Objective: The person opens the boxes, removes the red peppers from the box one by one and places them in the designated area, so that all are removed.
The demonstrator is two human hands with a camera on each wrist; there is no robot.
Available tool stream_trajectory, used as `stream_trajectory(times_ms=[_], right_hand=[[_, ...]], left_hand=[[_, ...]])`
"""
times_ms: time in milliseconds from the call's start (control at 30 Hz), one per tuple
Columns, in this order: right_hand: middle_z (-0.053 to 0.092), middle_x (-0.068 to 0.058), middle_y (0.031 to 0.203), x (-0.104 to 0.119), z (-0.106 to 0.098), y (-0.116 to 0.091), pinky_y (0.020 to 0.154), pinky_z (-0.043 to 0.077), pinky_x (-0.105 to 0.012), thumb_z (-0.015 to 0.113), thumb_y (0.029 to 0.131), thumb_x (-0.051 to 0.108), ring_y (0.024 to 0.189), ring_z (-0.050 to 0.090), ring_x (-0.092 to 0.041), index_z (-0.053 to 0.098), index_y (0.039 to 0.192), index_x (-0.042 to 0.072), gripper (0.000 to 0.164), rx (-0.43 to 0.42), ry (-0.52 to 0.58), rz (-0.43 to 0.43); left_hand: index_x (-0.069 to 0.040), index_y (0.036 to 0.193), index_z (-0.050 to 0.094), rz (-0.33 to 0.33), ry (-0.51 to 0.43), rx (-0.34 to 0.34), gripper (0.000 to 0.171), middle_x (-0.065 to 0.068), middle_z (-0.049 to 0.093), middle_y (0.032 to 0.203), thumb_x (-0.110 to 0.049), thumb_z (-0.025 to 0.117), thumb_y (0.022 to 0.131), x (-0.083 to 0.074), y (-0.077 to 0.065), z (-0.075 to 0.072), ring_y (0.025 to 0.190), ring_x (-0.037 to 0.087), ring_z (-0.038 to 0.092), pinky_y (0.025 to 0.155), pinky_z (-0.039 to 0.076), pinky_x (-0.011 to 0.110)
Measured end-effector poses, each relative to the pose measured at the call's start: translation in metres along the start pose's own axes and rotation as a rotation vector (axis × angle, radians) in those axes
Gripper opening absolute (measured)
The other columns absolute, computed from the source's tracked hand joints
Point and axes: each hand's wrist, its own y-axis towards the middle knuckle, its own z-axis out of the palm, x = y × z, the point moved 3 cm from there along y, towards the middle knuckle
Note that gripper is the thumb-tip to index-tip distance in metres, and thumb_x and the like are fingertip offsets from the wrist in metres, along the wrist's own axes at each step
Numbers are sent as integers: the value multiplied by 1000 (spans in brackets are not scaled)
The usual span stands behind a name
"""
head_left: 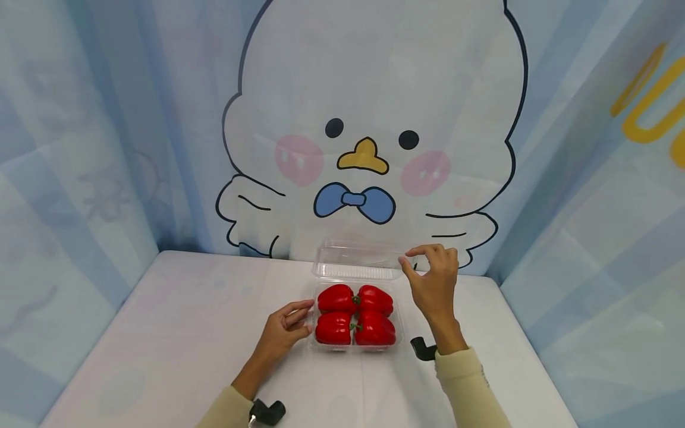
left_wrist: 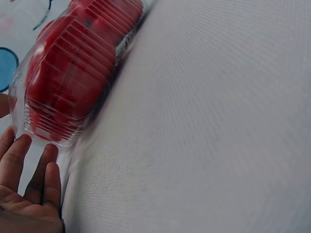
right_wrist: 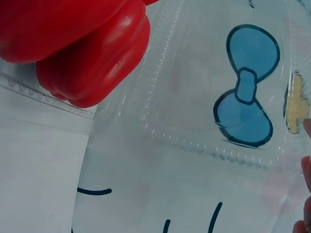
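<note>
A clear plastic clamshell container holds several red bell peppers, packed with their green stems toward the middle. Its clear lid is hinged at the far side and stands raised, tilted back. My right hand pinches the lid's right edge between thumb and fingers; in the right wrist view only the fingertips show beside the lid. My left hand is at the container's left side, its fingers loosely extended against the wall. In the left wrist view those fingers meet the ribbed end of the container.
A white cloth-covered table lies under everything. Behind it hangs a curtain printed with a white cartoon bird wearing a blue bow tie; more curtains close in both sides. Dark wrist devices sit by both sleeves.
</note>
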Motion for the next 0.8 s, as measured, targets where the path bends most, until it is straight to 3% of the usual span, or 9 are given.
stream_trajectory(times_ms=[500, 800], right_hand=[[70, -17, 113, -21, -2, 10, 86, 36, -41, 89, 87, 17, 103, 47, -32, 78, 97, 7, 18, 0, 67, 56], [71, -15, 113, -34, 9, 10, 85, 40, -39, 87, 89, 15, 103, 49, -28, 77, 101, 8, 17, 27, 120, 109]], left_hand=[[-11, 142, 65, 5, 0, 7, 53, 10, 65, 150, 0, 77, 92, 2, 1, -1, 144, 32, 59, 113, 50, 36], [-11, 143, 65, -5, -1, 5, 52, 10, 65, 151, 2, 75, 93, 2, 1, 0, 144, 32, 59, 113, 50, 35]])
